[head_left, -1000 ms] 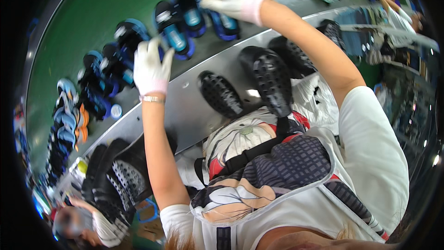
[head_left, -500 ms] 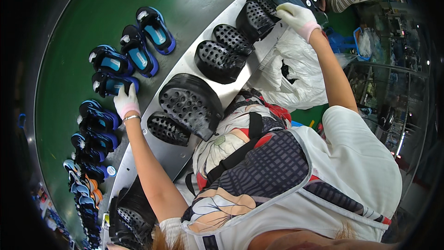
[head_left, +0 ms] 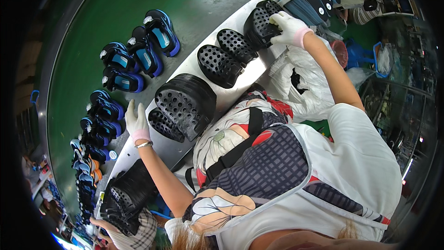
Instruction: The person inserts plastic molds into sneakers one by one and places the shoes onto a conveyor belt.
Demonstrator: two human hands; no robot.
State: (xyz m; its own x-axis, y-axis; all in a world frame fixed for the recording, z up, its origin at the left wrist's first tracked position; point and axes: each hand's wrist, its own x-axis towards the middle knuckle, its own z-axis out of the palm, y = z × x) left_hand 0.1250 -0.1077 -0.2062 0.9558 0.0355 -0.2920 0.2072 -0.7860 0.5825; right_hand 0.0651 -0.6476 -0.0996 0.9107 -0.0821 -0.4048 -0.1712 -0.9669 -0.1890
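Observation:
My left hand (head_left: pixel 137 124), in a white glove, is raised over the pale metal ledge beside the shoes, fingers apart and holding nothing. Closest to it are black sneakers with blue soles and blue insoles, one of them a sneaker (head_left: pixel 122 79) just beyond the fingertips. My right hand (head_left: pixel 287 30), also gloved, reaches to the ledge's far end. Its fingers and thumb close on the edge of a black perforated toe-shaped shell (head_left: pixel 260 27). Nearer along the ledge lie more such shells: a middle pair (head_left: pixel 219 65) and a thick nested stack (head_left: pixel 185 104) with a smaller stack beside it.
A green conveyor belt (head_left: pixel 106 18) carries a line of sneakers on the left. Dark insole-like pieces (head_left: pixel 305 0) stand stacked past my right hand. A white plastic bag (head_left: pixel 310 76) hangs below the ledge. Another person's arm (head_left: pixel 104 224) shows at lower left, by more black shells (head_left: pixel 127 196).
My left hand has drawn back from the sneaker it was touching, toward the ledge. My right hand has come slightly lower along the far shell. The view has shifted a little.

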